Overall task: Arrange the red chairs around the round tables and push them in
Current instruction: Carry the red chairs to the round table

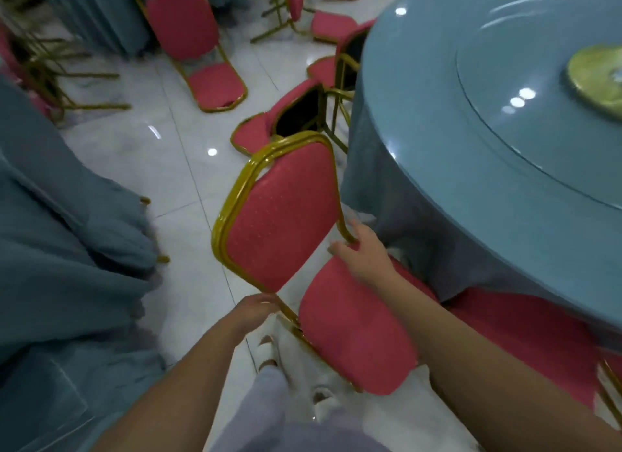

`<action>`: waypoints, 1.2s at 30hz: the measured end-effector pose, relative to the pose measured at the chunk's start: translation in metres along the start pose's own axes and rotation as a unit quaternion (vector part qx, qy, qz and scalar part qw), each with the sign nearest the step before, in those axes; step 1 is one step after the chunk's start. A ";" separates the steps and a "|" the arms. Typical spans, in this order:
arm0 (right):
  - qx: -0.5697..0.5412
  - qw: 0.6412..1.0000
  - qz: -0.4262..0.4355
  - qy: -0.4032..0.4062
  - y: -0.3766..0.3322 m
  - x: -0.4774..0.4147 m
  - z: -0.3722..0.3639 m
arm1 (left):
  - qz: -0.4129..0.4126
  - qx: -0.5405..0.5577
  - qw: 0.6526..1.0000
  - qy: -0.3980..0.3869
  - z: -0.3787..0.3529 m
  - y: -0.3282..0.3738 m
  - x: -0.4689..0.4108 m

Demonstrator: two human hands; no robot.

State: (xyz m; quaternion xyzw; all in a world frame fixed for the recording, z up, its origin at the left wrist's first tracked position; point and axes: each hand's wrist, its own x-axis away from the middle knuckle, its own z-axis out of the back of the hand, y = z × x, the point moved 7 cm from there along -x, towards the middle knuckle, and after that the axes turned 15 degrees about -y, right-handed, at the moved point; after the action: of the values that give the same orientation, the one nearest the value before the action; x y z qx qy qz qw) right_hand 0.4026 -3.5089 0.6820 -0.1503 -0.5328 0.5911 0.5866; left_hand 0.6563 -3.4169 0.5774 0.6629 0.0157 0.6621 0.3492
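Note:
A red chair (286, 216) with a gold metal frame stands tilted in front of me, beside the round blue table (471, 148). My left hand (257, 308) grips the gold frame at the lower left of the backrest. My right hand (363, 253) holds the frame at the backrest's right side, where it meets the seat (356, 333). Two more red chairs (289, 118) stand tipped against the table's edge farther ahead. Another red chair (192, 37) stands free on the floor at the back.
A second table draped in blue cloth (60, 249) fills the left side, leaving a narrow aisle of white tiled floor (188, 189). A glass turntable with a green plate (595, 78) tops the round table. More chairs (326, 17) stand behind. My feet (269, 354) are below.

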 end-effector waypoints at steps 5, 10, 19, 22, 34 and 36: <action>0.035 0.993 0.116 0.009 -0.097 -0.020 -0.022 | 0.007 0.003 0.997 0.079 0.078 -0.035 0.036; 0.094 0.975 0.200 0.016 -0.199 -0.037 -0.068 | -0.051 0.049 0.988 0.139 0.186 -0.034 0.058; 0.218 0.963 0.153 0.026 -0.300 -0.134 -0.172 | -0.158 0.090 0.971 0.155 0.365 -0.011 0.059; 0.236 0.965 0.109 0.045 -0.302 -0.165 -0.182 | -0.169 0.069 0.974 0.133 0.407 0.000 0.052; 0.240 0.969 -0.027 0.051 -0.273 -0.326 -0.140 | -0.177 -0.109 0.974 0.087 0.529 0.142 -0.048; 0.247 0.968 -0.029 0.042 -0.274 -0.371 -0.131 | -0.167 -0.115 0.975 0.089 0.550 0.174 -0.070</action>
State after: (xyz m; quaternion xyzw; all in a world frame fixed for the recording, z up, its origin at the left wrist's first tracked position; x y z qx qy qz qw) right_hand 0.7524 -3.8361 0.6866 -0.0102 -0.3496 0.6804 0.6440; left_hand 1.0599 -3.8249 0.6674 0.5446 0.0806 0.6482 0.5262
